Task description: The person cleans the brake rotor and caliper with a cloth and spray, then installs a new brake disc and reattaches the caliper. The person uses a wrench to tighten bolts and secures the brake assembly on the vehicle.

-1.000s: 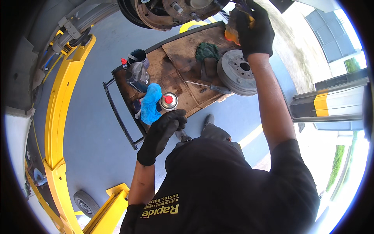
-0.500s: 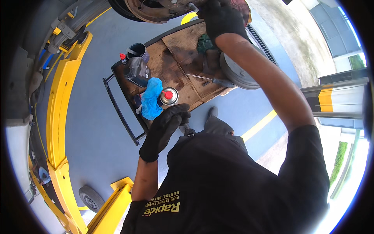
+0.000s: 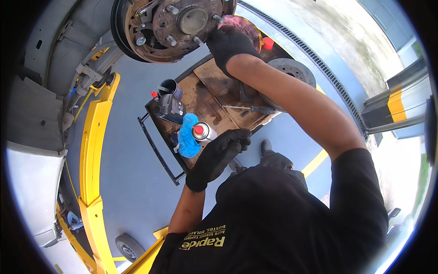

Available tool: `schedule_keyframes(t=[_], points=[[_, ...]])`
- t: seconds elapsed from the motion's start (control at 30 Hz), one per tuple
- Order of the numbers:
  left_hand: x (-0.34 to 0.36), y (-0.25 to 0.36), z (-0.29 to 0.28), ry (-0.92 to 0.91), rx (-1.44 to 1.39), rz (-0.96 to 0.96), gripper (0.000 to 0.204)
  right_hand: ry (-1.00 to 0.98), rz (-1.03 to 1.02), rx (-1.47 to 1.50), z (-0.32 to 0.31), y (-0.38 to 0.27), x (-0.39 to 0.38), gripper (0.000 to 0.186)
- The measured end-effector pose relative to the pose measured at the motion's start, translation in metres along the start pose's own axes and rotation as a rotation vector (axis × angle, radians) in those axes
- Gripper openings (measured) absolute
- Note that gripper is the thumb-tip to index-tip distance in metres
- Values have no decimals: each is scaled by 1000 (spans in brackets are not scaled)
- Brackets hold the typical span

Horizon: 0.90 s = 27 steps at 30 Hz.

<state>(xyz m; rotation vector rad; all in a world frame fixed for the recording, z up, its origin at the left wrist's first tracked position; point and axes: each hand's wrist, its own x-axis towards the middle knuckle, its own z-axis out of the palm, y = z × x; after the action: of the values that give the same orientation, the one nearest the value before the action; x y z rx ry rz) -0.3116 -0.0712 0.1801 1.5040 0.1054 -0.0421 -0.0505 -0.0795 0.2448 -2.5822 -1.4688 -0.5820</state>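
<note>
My right hand [image 3: 232,49], in a black glove, reaches up beside the rusty wheel hub [image 3: 192,22] with its protruding studs. Its fingers are mostly hidden at the hub's right edge; I cannot tell whether they grip it. A pink-red cloth [image 3: 244,27] shows just beyond that hand, and whether the hand touches it is unclear. Lower down, my left hand [image 3: 216,157], also gloved in black, is held in front of my body with fingers curled together. Any object inside them is hidden. Nearest to it are a spray can with a red cap [image 3: 199,130] and a blue crumpled cover [image 3: 187,139].
A cardboard-covered trolley [image 3: 207,80] carries a dark bottle [image 3: 169,109], a black tub [image 3: 170,89], a screwdriver [image 3: 260,109] and a round brake drum [image 3: 294,73]. A yellow lift arm [image 3: 93,155] stands at left. A wheel [image 3: 129,247] lies on the floor.
The view has shifted, so more of the hub shows and most things sit lower and further right. My right hand stays near the hub; my left hand remains curled.
</note>
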Motion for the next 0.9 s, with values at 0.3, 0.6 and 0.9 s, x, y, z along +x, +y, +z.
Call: schedule_keyframes(t=[0.3, 0.6, 0.9], points=[[-9, -1, 8, 530, -106, 89, 45, -113, 146, 1094, 3, -14, -66, 48], [-20, 27, 52, 684, 49, -36, 49, 190, 191, 1272, 45, -71, -30, 57], [-44, 8, 71, 884, -4, -136, 55, 644, -113, 1477, 29, -111, -1, 58]])
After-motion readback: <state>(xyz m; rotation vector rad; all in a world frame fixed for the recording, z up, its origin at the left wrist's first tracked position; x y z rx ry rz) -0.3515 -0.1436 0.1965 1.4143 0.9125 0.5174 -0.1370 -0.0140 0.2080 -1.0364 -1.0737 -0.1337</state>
